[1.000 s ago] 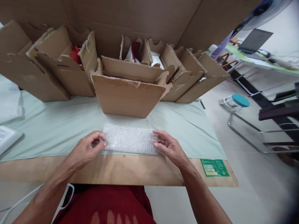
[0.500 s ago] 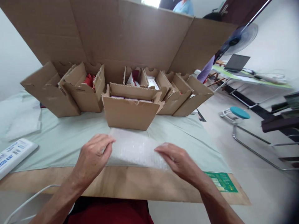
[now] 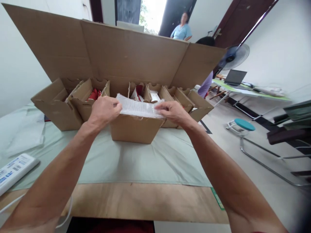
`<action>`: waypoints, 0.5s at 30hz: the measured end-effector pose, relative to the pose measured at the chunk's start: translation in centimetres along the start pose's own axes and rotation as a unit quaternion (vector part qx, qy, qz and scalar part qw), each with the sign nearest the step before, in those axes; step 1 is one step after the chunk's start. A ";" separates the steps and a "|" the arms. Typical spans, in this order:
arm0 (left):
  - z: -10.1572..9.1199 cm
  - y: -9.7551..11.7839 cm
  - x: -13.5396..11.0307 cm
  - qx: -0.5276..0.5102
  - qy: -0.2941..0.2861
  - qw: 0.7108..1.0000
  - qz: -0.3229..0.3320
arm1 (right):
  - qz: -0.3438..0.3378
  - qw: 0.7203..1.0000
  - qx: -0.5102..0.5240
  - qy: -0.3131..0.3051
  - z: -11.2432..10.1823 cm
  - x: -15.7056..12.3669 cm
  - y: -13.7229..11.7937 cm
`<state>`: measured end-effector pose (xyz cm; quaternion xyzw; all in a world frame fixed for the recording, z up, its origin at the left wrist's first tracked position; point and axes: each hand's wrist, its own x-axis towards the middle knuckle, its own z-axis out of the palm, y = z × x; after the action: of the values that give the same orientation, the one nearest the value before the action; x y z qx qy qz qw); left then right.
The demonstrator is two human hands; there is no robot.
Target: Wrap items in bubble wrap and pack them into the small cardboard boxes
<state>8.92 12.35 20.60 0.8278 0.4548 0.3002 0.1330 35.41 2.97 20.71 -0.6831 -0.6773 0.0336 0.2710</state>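
A sheet of clear bubble wrap stretches between my two hands, over the open top of the front cardboard box. My left hand pinches its left end, near the box's left corner. At the other end, my right hand grips the sheet with thumb and fingers together. The wrap covers the box's opening, so its contents are hidden. Behind it stand further open boxes; one holds red packets, another a white item.
A tall cardboard panel rises behind the boxes. More bubble wrap lies at the left, near a white power strip. To the right are a teal stool, a laptop on a table and a fan. A person is in the background.
Both hands have moved forward and up with the bubble wrap, from the cloth in front of the box to over its top. The camera view has tilted up.
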 end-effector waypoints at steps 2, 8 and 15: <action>-0.5 -0.1 1.2 0.101 -0.076 0.992 -0.023 | 0.018 0.989 -0.053 -0.135 -0.6 1.1 -0.3; -0.8 -0.1 4.1 0.212 -0.189 0.959 -0.007 | 0.007 0.937 -0.234 -0.261 -1.6 3.3 -2.6; -0.3 -0.4 5.9 0.186 -0.310 0.931 0.061 | 0.046 0.913 -0.257 -0.314 -0.6 4.4 -2.4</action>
<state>10.90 17.49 22.89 0.9159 0.3870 -0.0533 0.0922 33.79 6.82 23.65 -0.7141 -0.6803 0.0834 -0.1427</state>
